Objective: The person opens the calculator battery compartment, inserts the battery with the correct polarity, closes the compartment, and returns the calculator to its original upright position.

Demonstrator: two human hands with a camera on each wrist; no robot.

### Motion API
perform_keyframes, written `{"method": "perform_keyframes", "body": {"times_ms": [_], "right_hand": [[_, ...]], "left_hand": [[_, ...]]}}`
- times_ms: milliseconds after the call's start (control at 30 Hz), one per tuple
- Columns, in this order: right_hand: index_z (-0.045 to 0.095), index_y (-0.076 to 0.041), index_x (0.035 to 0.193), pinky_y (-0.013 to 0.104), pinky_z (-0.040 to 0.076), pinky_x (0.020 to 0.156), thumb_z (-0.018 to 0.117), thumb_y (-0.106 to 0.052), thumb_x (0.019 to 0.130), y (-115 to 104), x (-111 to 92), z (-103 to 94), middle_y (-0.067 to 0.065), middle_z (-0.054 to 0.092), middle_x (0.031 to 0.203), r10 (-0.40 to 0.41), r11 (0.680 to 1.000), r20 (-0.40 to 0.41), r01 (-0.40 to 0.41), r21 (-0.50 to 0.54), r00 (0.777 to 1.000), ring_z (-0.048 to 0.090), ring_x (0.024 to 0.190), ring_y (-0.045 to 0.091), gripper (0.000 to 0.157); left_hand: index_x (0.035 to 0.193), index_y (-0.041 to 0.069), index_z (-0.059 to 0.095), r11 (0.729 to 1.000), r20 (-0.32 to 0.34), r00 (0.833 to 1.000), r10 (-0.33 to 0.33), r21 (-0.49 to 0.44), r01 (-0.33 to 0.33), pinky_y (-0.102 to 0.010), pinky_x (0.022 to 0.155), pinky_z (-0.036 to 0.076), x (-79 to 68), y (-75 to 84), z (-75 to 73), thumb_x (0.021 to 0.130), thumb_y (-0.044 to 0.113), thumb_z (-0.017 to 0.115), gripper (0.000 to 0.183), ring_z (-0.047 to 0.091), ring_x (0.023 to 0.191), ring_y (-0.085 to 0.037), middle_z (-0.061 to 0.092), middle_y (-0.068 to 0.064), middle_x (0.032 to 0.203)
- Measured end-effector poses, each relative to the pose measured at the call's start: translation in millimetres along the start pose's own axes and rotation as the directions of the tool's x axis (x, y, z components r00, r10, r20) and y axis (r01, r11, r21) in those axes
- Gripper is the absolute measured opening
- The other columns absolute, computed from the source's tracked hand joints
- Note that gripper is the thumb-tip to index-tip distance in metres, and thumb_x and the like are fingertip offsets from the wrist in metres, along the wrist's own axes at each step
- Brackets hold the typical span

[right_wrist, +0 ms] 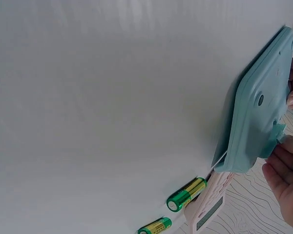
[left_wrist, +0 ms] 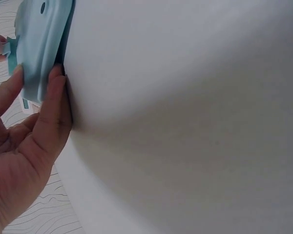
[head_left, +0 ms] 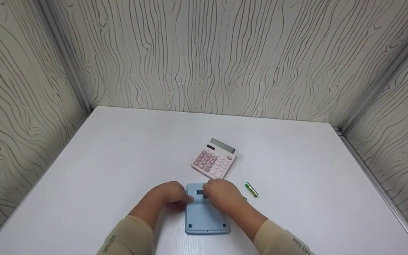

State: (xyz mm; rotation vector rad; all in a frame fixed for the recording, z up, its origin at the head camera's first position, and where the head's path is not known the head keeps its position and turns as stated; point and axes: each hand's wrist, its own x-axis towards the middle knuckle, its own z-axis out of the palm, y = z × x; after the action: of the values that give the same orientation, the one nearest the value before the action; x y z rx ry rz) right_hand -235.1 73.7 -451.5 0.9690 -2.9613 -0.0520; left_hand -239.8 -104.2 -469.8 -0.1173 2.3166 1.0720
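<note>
A light blue calculator lies face down on the table, its battery compartment showing as a dark slot near the far end. My left hand grips its left edge, thumb on the back and fingers along the side. Between thumb and fingers, my right hand pinches the small blue battery cover, which stands up from the calculator's back. Two green and gold batteries lie to the right; the nearer battery is mostly hidden by my right hand in the head view, the farther battery shows whole.
Just beyond the blue calculator, a pink calculator lies face up and turned at an angle. The white table meets a wood-patterned wall panel at the back, with further panels at both sides.
</note>
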Motion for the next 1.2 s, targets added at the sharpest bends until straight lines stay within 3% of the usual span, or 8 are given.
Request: {"method": "perform_keyframes", "body": {"times_ms": [133, 267, 467, 667, 967, 1200], "right_hand": [[0.063, -0.016, 0.088, 0.021, 0.049, 0.065, 0.063, -0.019, 0.084, 0.7, -0.7, 0.2, -0.006, 0.058, 0.073, -0.003, 1.000, -0.034, 0.003, -0.002, 0.999, 0.055, 0.067, 0.007, 0.005], [0.062, -0.016, 0.086, 0.022, 0.049, 0.064, 0.058, -0.018, 0.087, 4.9, -1.7, -2.0, -0.007, 0.057, 0.072, 0.021, 0.998, -0.070, -0.017, 0.065, 0.997, 0.052, 0.065, 0.006, 0.004], [0.063, -0.017, 0.084, 0.026, 0.049, 0.066, 0.054, -0.021, 0.091, 19.9, -2.7, -9.2, -0.009, 0.056, 0.071, 0.112, 0.977, -0.105, -0.090, 0.195, 0.988, 0.051, 0.066, 0.008, 0.012], [0.064, -0.017, 0.085, 0.028, 0.050, 0.069, 0.058, -0.019, 0.089, 39.4, -6.5, -12.1, -0.007, 0.059, 0.073, 0.196, 0.960, -0.134, -0.162, 0.228, 0.971, 0.052, 0.067, 0.009, 0.008], [0.066, -0.017, 0.089, 0.033, 0.050, 0.074, 0.058, -0.019, 0.090, 62.2, -7.8, 0.3, -0.006, 0.061, 0.077, 0.313, 0.926, -0.038, -0.296, 0.234, 0.949, 0.052, 0.070, 0.012, 0.008], [0.062, -0.015, 0.080, 0.030, 0.048, 0.065, 0.058, -0.017, 0.089, 67.0, -7.4, 10.2, -0.005, 0.053, 0.067, 0.311, 0.936, 0.018, -0.309, 0.166, 0.950, 0.046, 0.062, 0.013, 0.010]], "left_hand": [[0.079, 0.006, 0.067, 1.000, 0.007, 1.000, -0.002, 0.005, 0.002, -0.028, 0.060, 0.050, 0.5, 0.0, -0.7, 0.080, 0.028, 0.068, 0.022, 0.061, 0.063, -0.018, 0.065, -0.007, 0.071], [0.078, 0.006, 0.067, 1.000, 0.017, 1.000, -0.003, 0.014, 0.003, -0.028, 0.060, 0.049, 0.9, 0.1, -1.5, 0.080, 0.028, 0.067, 0.022, 0.061, 0.063, -0.018, 0.065, -0.007, 0.071], [0.081, 0.005, 0.066, 1.000, 0.021, 1.000, 0.004, 0.012, -0.004, -0.029, 0.061, 0.050, 0.1, 0.6, -1.2, 0.080, 0.028, 0.067, 0.023, 0.060, 0.063, -0.017, 0.065, -0.007, 0.071], [0.084, 0.003, 0.065, 1.000, 0.007, 1.000, 0.003, -0.008, -0.003, -0.030, 0.062, 0.050, -0.8, 0.5, -0.4, 0.080, 0.025, 0.068, 0.023, 0.061, 0.064, -0.018, 0.064, -0.008, 0.071], [0.086, 0.002, 0.065, 1.000, 0.001, 1.000, 0.010, -0.013, -0.010, -0.029, 0.061, 0.050, -1.6, -0.6, -0.6, 0.080, 0.025, 0.068, 0.024, 0.060, 0.064, -0.018, 0.064, -0.008, 0.072], [0.092, 0.000, 0.063, 0.999, -0.003, 1.000, -0.008, -0.047, 0.008, -0.029, 0.062, 0.050, -3.4, 1.3, -0.1, 0.080, 0.023, 0.069, 0.027, 0.061, 0.066, -0.019, 0.064, -0.009, 0.074]]}}
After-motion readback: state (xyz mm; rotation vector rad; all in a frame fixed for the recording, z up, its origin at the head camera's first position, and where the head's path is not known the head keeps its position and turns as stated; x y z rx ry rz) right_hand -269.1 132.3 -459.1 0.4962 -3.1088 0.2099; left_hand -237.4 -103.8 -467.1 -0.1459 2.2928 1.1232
